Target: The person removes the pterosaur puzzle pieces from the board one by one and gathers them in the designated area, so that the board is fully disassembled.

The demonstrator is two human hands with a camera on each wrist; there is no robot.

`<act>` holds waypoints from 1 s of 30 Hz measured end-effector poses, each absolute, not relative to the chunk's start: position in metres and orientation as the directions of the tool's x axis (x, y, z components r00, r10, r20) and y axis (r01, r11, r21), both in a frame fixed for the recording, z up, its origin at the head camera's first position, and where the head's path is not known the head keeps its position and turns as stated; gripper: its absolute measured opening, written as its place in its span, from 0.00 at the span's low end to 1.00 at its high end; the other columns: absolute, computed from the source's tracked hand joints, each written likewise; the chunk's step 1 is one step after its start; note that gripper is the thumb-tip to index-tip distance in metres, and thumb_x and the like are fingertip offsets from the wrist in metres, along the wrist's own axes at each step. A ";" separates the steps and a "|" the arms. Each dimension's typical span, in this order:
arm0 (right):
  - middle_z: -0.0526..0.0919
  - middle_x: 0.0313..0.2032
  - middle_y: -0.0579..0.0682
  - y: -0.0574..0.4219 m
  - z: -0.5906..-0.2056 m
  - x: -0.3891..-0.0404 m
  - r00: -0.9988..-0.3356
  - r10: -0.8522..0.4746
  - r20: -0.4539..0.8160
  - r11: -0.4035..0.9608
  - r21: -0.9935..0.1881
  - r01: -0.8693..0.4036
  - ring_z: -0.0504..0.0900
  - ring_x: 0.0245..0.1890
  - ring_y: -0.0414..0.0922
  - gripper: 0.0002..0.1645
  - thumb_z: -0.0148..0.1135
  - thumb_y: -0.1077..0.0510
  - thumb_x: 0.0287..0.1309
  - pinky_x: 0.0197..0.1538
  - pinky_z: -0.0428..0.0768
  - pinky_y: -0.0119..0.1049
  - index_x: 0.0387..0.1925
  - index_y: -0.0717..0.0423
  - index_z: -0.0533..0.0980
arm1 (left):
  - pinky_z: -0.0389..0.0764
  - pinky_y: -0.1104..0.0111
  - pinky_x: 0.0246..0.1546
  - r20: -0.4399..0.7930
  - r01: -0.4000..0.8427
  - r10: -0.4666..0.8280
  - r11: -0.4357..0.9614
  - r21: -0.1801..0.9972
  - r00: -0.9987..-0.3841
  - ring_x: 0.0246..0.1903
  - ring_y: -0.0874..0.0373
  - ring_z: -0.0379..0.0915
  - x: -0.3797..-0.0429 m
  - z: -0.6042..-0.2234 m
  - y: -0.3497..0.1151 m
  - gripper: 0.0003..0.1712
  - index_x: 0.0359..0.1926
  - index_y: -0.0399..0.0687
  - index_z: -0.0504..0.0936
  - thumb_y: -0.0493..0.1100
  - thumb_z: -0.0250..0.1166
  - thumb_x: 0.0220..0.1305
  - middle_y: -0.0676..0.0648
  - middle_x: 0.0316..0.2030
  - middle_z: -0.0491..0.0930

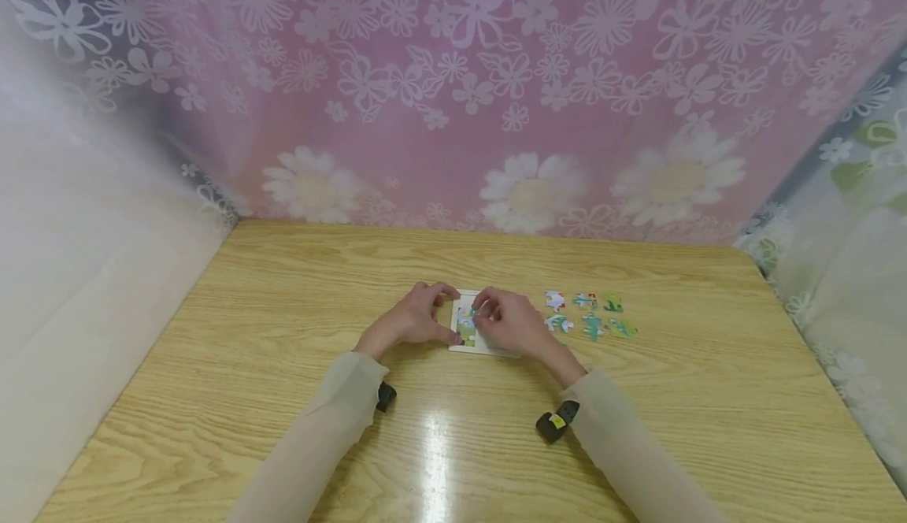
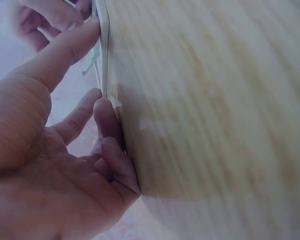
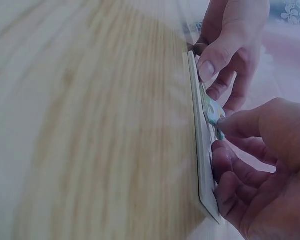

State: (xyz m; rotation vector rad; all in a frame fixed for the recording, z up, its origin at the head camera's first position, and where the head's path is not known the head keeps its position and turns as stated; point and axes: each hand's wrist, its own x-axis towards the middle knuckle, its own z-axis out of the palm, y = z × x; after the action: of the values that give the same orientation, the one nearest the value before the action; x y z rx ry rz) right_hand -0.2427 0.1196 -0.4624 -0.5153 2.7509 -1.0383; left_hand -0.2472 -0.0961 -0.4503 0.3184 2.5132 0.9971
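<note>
A small white-framed puzzle tray (image 1: pixel 489 351) lies flat on the table, with several joined jigsaw pieces (image 1: pixel 466 332) along its left side. My left hand (image 1: pixel 416 318) spans the tray's left edge, its thumb at the near corner and fingertips at the far one. Over the middle of the tray, my right hand (image 1: pixel 517 323) pinches a green and blue jigsaw piece (image 3: pixel 213 111) between thumb and finger. That piece is tilted up from the tray in the right wrist view; the fingers partly hide it. The other right fingers rest on the tray's edge.
To the right of the tray, several loose jigsaw pieces (image 1: pixel 592 324) lie in two rows on the wooden table (image 1: pixel 283 287). A pink flowered curtain (image 1: pixel 425 113) hangs behind the table's far edge, with pale cloth on both sides.
</note>
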 end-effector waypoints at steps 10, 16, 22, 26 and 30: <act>0.87 0.36 0.50 0.112 -0.457 -0.249 -0.940 -0.336 -0.056 0.710 -0.670 -0.214 0.83 0.35 0.44 0.05 0.64 0.57 0.65 0.39 0.79 0.39 0.41 0.52 0.82 | 0.70 0.60 0.44 -0.298 0.049 0.342 0.725 0.687 -0.891 0.42 0.53 0.68 -0.246 -0.445 -0.095 0.41 0.67 0.60 0.72 0.50 0.81 0.54 0.45 0.60 0.68; 0.88 0.34 0.50 0.108 -0.454 -0.253 -0.945 -0.314 -0.087 0.718 -0.673 -0.177 0.83 0.35 0.44 0.06 0.66 0.56 0.65 0.41 0.79 0.39 0.39 0.54 0.84 | 0.71 0.60 0.46 -0.297 0.045 0.333 0.729 0.683 -0.895 0.43 0.54 0.69 -0.247 -0.446 -0.095 0.42 0.67 0.62 0.72 0.51 0.81 0.53 0.45 0.60 0.68; 0.88 0.36 0.50 0.113 -0.455 -0.251 -0.945 -0.316 -0.083 0.687 -0.707 -0.167 0.83 0.38 0.44 0.07 0.66 0.55 0.66 0.44 0.79 0.40 0.40 0.53 0.84 | 0.71 0.60 0.46 -0.292 0.050 0.341 0.722 0.690 -0.893 0.44 0.54 0.69 -0.249 -0.448 -0.096 0.42 0.67 0.61 0.72 0.51 0.81 0.53 0.45 0.60 0.68; 0.88 0.38 0.49 0.121 -0.456 -0.248 -0.944 -0.323 -0.065 0.634 -0.755 -0.165 0.82 0.38 0.43 0.07 0.64 0.54 0.67 0.44 0.78 0.38 0.41 0.51 0.84 | 0.71 0.61 0.45 -0.290 0.059 0.352 0.720 0.692 -0.890 0.42 0.54 0.69 -0.249 -0.450 -0.097 0.42 0.68 0.62 0.72 0.51 0.81 0.53 0.45 0.60 0.68; 0.87 0.37 0.49 0.130 -0.458 -0.245 -0.942 -0.334 -0.036 0.590 -0.787 -0.180 0.80 0.35 0.42 0.06 0.65 0.54 0.67 0.41 0.77 0.35 0.41 0.51 0.84 | 0.71 0.61 0.44 -0.288 0.068 0.366 0.714 0.697 -0.885 0.41 0.54 0.68 -0.248 -0.451 -0.098 0.43 0.68 0.61 0.71 0.51 0.81 0.53 0.45 0.59 0.68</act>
State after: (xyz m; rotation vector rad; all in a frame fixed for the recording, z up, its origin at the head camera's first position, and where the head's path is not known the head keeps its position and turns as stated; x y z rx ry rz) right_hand -0.2452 0.1298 -0.4582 -0.4306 2.6377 -1.2748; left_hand -0.2477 -0.0980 -0.4514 0.3353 2.5114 0.9981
